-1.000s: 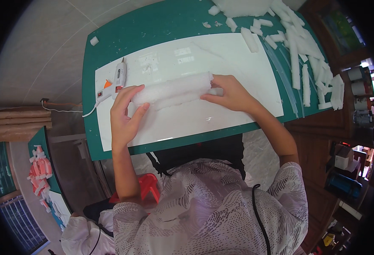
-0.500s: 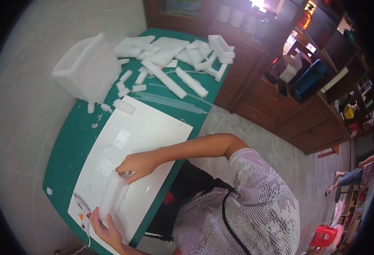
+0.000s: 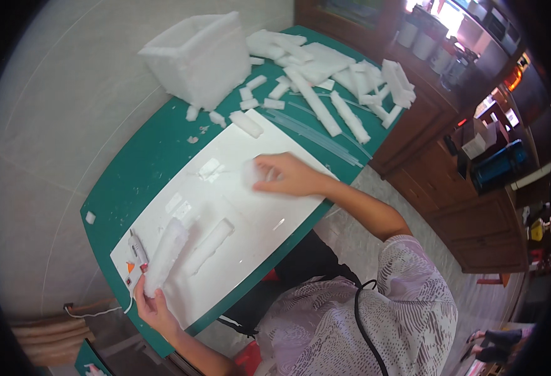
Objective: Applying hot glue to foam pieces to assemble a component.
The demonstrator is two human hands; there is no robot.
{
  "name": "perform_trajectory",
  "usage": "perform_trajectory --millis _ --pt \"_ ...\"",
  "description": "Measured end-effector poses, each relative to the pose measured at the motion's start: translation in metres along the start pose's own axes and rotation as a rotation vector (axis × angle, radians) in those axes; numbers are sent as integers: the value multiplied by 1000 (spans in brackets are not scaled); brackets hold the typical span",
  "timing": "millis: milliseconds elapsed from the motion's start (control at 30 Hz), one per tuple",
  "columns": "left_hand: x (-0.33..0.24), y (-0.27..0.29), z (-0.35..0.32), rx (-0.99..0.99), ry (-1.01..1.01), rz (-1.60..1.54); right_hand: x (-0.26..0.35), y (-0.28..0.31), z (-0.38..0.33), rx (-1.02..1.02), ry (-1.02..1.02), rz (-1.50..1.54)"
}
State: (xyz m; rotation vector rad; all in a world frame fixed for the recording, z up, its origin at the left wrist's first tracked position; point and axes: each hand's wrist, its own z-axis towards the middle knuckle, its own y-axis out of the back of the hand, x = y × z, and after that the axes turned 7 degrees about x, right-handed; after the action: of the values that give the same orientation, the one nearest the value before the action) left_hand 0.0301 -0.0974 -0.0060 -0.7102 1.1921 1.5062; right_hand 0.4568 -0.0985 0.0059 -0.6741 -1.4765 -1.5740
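Note:
My left hand (image 3: 153,307) grips the lower end of a rough white foam strip (image 3: 168,254), tilted above a glossy white board (image 3: 257,232). A second, paler strip (image 3: 213,245) appears flat on the board to its right. Over the board's right part, my right hand (image 3: 282,174) has its fingers curled round a small white foam piece (image 3: 250,174), smeared by motion. A white glue gun (image 3: 138,247) with a cord lies at the board's left edge, beside my left hand. Another short foam block (image 3: 246,124) rests at the board's far end.
The board lies on a green table (image 3: 131,169). At its far end stand a white foam box (image 3: 194,62), several loose foam strips (image 3: 313,100) and clear glue sticks (image 3: 319,138). A wooden cabinet (image 3: 438,182) stands at the right.
My right hand has left the strip and moved to the far right with a small foam piece. The strip in my left hand now stands apart from another one. The whole view has shifted.

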Motion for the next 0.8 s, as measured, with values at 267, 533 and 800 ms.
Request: perform_trajectory --millis 267,533,800 --pt "21 -25 -6 -14 46 13 -38 4 -24 -153 -199 -305" --pt "1 -21 -39 -187 10 33 -26 -11 -23 -117 -271 -228" --pt "-2 -31 -43 -185 -36 64 -39 5 -16 -154 -279 -433"
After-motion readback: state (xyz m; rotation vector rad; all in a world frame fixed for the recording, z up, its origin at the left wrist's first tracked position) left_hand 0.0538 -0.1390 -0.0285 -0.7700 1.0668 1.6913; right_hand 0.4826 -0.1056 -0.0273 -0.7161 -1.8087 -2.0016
